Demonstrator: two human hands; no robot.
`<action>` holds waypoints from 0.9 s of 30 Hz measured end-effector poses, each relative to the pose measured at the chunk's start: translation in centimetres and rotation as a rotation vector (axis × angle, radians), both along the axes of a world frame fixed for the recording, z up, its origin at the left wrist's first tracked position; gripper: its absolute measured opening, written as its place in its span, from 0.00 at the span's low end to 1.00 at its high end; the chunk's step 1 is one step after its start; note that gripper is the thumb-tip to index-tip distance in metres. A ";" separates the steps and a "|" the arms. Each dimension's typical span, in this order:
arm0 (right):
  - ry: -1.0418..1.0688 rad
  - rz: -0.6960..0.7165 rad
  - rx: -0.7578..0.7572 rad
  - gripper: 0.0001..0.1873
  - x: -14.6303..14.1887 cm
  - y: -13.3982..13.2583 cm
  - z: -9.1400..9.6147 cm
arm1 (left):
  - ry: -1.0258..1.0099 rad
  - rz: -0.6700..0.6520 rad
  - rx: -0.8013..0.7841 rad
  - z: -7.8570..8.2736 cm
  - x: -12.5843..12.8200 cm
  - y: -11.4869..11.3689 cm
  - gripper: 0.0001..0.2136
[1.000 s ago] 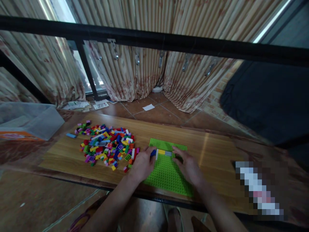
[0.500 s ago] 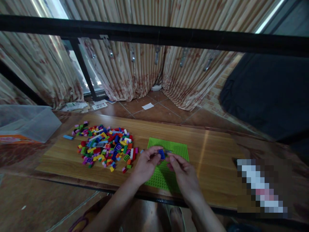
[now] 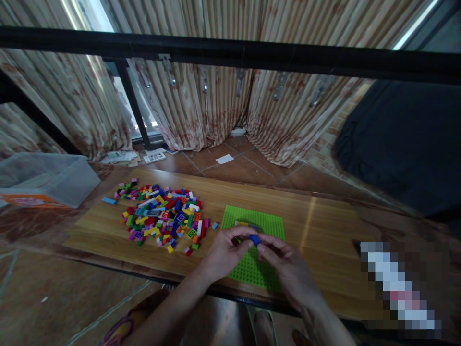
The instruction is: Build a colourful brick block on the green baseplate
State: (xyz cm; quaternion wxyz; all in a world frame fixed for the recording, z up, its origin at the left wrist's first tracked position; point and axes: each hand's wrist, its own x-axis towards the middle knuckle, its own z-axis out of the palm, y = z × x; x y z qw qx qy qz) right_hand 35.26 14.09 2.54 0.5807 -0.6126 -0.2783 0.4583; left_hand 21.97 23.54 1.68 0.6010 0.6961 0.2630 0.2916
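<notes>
My left hand (image 3: 223, 252) and my right hand (image 3: 288, 262) meet above the near part of a green baseplate (image 3: 268, 222), fingers pinched together on a small blue brick (image 3: 254, 239). A short row of bricks, yellow and grey (image 3: 247, 224), sits on the baseplate near its far edge. A heap of mixed coloured bricks (image 3: 162, 216) lies to the left of the plate on the wooden table (image 3: 324, 226). One light blue brick (image 3: 215, 225) lies alone between heap and plate.
A clear plastic box (image 3: 46, 178) stands at the far left of the table. A long blue brick (image 3: 108, 200) lies near it. A black rail (image 3: 252, 53) crosses above, with curtains and a tiled floor behind. A blurred-out object (image 3: 399, 288) lies at the right.
Both hands lifted off the baseplate and drew toward me, bringing the blue brick up between their fingertips. The row of bricks on the plate has come into view.
</notes>
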 end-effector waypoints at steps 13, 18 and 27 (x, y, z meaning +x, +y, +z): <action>-1.068 -0.163 -0.322 0.22 0.2 0.1 -2.4 | 0.438 -0.006 0.243 -0.7 0.6 -2.4 0.19; -1.107 -0.114 -0.389 0.22 -0.2 0.4 -2.4 | 0.487 -0.074 0.249 -0.1 1.1 -1.8 0.20; -0.991 -0.090 -0.319 0.24 1.2 0.2 -2.5 | 0.577 -0.169 0.323 -0.1 1.3 -1.4 0.21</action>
